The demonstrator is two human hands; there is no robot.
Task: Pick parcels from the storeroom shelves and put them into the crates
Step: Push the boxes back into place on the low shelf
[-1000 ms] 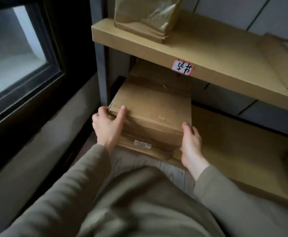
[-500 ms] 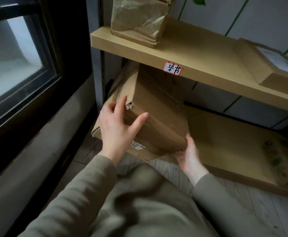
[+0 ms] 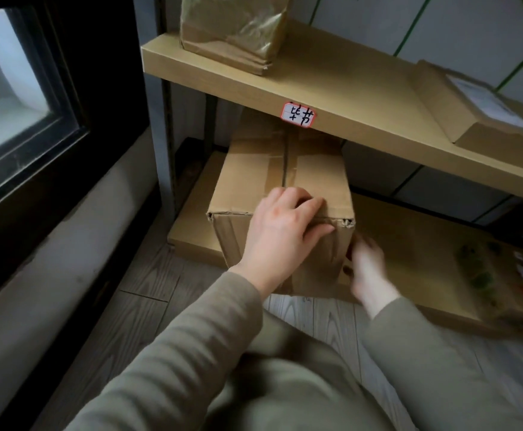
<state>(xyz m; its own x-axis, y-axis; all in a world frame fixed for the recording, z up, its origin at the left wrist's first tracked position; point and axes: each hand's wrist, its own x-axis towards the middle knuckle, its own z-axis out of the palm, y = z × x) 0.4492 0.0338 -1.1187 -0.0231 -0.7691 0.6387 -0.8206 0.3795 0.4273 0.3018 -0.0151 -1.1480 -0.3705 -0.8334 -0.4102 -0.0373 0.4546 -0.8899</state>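
A brown cardboard box point(image 3: 254, 175) with a taped seam on top stands at the left end of the bottom shelf point(image 3: 415, 244), partly under the upper shelf point(image 3: 356, 98). My left hand point(image 3: 285, 231) grips its near top edge, fingers curled over the top and thumb on the front face. My right hand point(image 3: 369, 269) is blurred, low against the box's right side; its fingers cannot be made out. No crate is in view.
On the upper shelf sit a brown paper-wrapped parcel point(image 3: 235, 29) and a flat labelled box point(image 3: 471, 104). A red-edged tag point(image 3: 298, 115) marks the shelf's front. A green-patterned packet point(image 3: 477, 272) lies on the bottom shelf's right. A dark window frame point(image 3: 76, 113) stands left, above the wooden floor point(image 3: 160, 275).
The box has been tipped from lying flat to standing on end. My left hand moved from its left side to the near top edge. My right hand came from underneath to the right side.
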